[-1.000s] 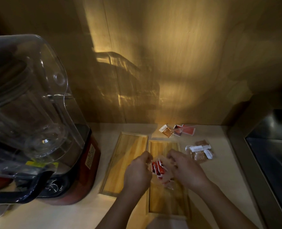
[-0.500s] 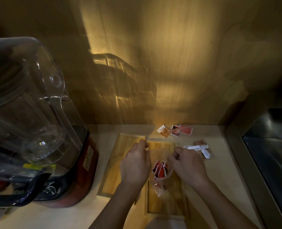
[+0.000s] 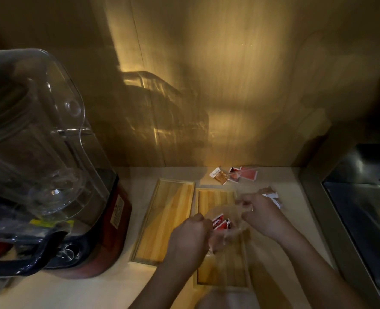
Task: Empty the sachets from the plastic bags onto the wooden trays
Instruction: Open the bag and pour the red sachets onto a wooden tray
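Two wooden trays lie side by side on the counter: the left tray (image 3: 164,219) and the right tray (image 3: 215,197). Above the right tray I hold a clear plastic bag (image 3: 225,214) with red sachets (image 3: 220,222) inside. My left hand (image 3: 190,237) grips its near left edge and my right hand (image 3: 259,214) grips its far right edge. Another bag with brown and white sachets (image 3: 272,196) lies just behind my right hand, partly hidden. A third bag with red and brown sachets (image 3: 234,175) rests by the wall.
A large blender with a clear jar (image 3: 33,139) on a red base (image 3: 115,219) stands at the left. A steel sink (image 3: 362,219) is sunk into the counter at the right. A wooden wall panel closes the back.
My hands have pulled apart with the bag: the left hand drew back toward me, the right hand moved away to the right. The red sachets stayed inside the bag.
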The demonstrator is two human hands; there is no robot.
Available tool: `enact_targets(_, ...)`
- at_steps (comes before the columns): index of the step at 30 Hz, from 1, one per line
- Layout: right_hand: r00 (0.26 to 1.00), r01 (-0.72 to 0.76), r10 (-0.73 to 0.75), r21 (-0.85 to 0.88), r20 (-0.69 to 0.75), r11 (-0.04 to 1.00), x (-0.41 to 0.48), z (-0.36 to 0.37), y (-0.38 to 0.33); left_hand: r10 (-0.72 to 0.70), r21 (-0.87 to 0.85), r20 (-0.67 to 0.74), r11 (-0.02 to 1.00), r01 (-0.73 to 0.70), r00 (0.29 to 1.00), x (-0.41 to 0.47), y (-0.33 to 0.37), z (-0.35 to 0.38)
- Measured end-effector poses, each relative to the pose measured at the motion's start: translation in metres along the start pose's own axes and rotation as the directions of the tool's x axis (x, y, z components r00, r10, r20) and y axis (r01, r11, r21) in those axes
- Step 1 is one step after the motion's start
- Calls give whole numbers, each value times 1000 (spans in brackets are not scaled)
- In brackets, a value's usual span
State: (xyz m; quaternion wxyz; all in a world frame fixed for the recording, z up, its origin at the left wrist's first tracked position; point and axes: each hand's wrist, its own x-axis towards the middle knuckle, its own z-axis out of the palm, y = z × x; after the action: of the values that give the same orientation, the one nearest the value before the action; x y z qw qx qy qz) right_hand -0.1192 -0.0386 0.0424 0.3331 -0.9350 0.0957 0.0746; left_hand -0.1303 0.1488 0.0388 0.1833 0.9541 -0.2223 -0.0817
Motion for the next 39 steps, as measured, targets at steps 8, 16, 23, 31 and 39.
enact_targets(8, 991, 111, -118, 113, 56, 987, -5, -28, 5, 69, -114, -62, 991, -75, 996, 1, -19, -27)
enact_targets(16, 922, 0, -79, 205, 379, 979, -5, -46, 6, 116, -452, 271, 892, 20, 956, 10, -24, -56)
enact_targets(23, 956, -91, 31, 192, 293, 977, 15, -21, 16, 28, -575, 239, 809, 119, 971, 38, -34, -21)
enact_targets(31, 989, -118, 146, 554, -6, 824, 28, 18, 26, -278, -645, -7, 735, 208, 961, 51, -33, 16)
enact_targets(39, 995, -94, 61, 562, 78, 822, -2, 67, 57, -152, -517, 53, 841, 158, 987, 11, -29, 74)
